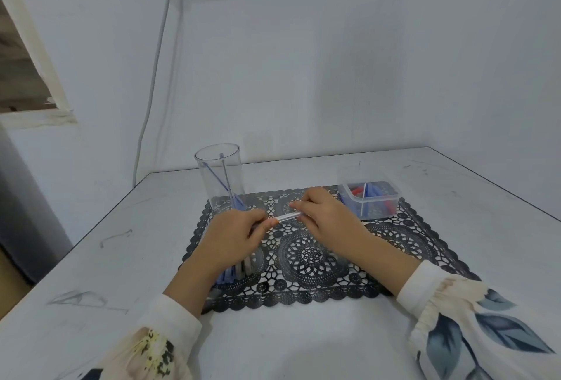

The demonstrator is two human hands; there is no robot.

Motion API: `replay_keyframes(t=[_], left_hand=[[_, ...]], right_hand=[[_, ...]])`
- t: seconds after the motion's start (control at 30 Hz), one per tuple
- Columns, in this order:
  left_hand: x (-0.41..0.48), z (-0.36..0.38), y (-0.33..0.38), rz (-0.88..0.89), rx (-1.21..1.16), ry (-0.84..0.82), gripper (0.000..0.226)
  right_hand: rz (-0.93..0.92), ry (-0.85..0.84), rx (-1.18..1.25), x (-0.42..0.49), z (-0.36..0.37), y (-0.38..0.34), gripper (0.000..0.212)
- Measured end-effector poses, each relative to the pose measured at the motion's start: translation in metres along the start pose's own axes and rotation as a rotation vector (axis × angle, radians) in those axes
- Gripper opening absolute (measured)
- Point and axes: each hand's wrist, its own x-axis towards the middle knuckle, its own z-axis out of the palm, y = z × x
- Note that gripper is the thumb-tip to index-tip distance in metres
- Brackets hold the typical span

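The clear barrel [290, 216] is held just above the mat [309, 258], its long axis running left to right, with the right end a little farther. The left hand [233, 237] pinches its left end and the right hand [328, 215] its right end, fingers curled on it. The cup [218, 179] stands far left, nearer the left hand. I can read no writing anywhere.

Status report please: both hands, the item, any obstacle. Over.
Left hand and right hand each pinch one end of clear tube. Tube over black mat. Path free; clear cup and plastic box stand aside.
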Motion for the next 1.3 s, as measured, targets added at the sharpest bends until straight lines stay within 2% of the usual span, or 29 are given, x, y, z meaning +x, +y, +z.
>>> replay_keyframes(t=[0.2,0.4,0.47,0.6,1.07,1.3], left_hand=[[0.000,0.000,-0.007,-0.003,0.095,0.058,0.037],[0.001,0.002,-0.010,0.004,0.189,0.213,0.039],[0.001,0.003,-0.010,-0.001,0.175,0.228,0.035],[0.000,0.008,-0.011,-0.017,0.146,0.181,0.041],[0.002,0.006,-0.012,-0.091,0.124,0.162,0.062],[0.005,0.005,-0.014,-0.044,0.118,0.256,0.071]], right_hand=[[-0.034,-0.034,0.017,0.000,-0.003,-0.004,0.039],[-0.125,0.083,0.015,-0.002,-0.003,-0.001,0.028],[-0.140,0.136,0.028,-0.003,-0.001,0.001,0.022],[-0.134,0.205,0.065,-0.003,-0.001,0.003,0.024],[-0.011,0.136,-0.010,0.001,-0.001,0.001,0.031],[0.022,0.114,0.006,0.002,-0.004,0.000,0.029]])
